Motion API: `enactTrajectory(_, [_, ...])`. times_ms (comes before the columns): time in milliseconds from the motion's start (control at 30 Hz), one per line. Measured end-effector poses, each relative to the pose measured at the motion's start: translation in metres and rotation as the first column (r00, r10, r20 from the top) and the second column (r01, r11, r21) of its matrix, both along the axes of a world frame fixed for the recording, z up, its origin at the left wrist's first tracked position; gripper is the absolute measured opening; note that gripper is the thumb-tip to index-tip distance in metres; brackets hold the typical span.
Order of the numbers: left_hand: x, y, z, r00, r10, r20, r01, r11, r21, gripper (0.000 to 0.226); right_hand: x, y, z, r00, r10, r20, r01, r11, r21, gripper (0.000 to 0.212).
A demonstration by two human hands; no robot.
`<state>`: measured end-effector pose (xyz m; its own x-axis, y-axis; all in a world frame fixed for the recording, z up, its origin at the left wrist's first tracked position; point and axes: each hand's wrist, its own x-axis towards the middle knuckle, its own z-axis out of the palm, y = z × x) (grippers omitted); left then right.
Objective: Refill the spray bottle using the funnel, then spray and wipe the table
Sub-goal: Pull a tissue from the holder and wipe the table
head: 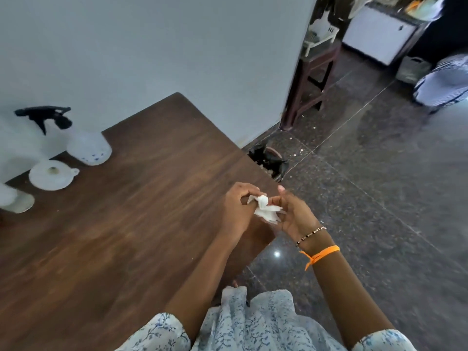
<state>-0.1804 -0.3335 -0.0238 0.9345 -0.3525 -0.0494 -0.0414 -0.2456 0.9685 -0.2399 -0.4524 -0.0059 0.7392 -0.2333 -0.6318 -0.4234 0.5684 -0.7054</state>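
A crumpled white tissue [266, 207] is pinched between both hands above the right edge of the brown wooden table [131, 224]. My left hand [238, 209] grips its left side and my right hand [295, 214] holds its right side. The white spray bottle [86, 145] with a black trigger head stands at the table's far left by the wall. In front of the bottle, a white funnel [52, 174] rests wide side down on the wood.
A white container [15, 200] sits at the left edge, partly cut off. Past the table's right edge a dark object [268, 160] lies on the grey stone floor. A wooden stool [311, 79] and a white cabinet [379, 34] stand farther back.
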Motion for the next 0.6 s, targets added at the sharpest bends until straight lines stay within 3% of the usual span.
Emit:
enactTrajectory(100, [0.027, -0.020, -0.001, 0.999, -0.023, 0.049, 0.021, 0.999, 0.045, 0.020, 0.027, -0.016, 0.003, 1.000, -0.020, 0.010, 0.020, 1.000, -0.015, 0.015])
enactTrajectory(200, [0.054, -0.037, -0.003, 1.000, -0.022, 0.013, 0.021, 0.999, 0.040, 0.033, 0.050, -0.034, -0.001, 1.000, -0.006, 0.019, 0.007, 0.999, -0.037, 0.006])
enactTrajectory(467, [0.121, -0.092, -0.014, 0.991, 0.092, -0.102, -0.086, 0.995, 0.058, 0.030, 0.143, -0.089, -0.026, 1.000, -0.007, -0.019, 0.003, 0.981, -0.191, 0.027])
enactTrajectory(600, [0.158, -0.129, -0.029, 0.971, 0.156, -0.179, -0.123, 0.976, 0.182, 0.026, 0.196, -0.125, -0.057, 0.992, 0.116, -0.052, -0.126, 0.948, -0.294, 0.029])
